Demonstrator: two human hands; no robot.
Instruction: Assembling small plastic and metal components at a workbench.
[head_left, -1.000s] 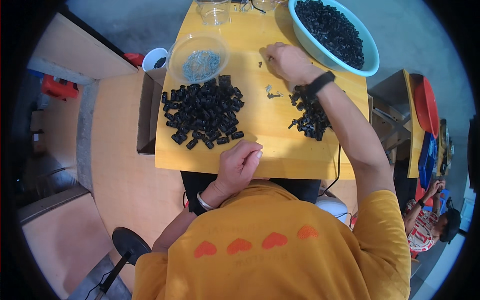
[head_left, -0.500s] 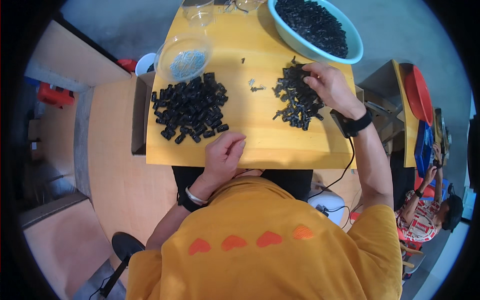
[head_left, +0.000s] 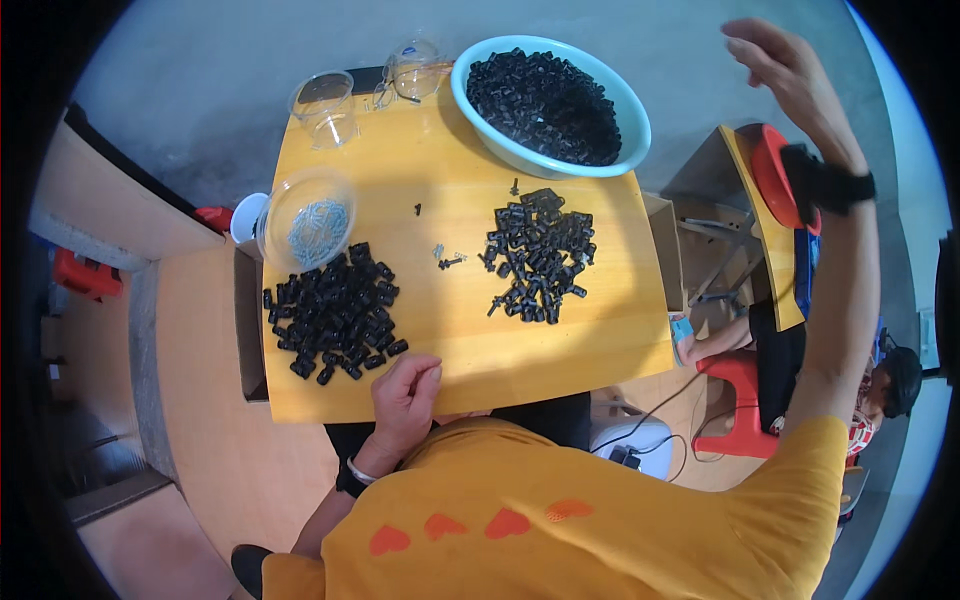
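Left hand [head_left: 405, 393] rests loosely curled and empty at the table's [head_left: 560, 350] near edge, beside the left pile [head_left: 333, 312]. Right hand [head_left: 790, 70] is up, open, empty, off the table's right side; half a second ago it touched the right pile [head_left: 535, 255]. Blue bowl [head_left: 550, 100] sits at the far edge.

No labels, signs or screens can be made out. The nearest thing to a package is a small light-blue and white pack [head_left: 681, 328] just off the right edge of the yellow table [head_left: 560, 355], beside the open cardboard box [head_left: 662, 255] that stands against that edge.
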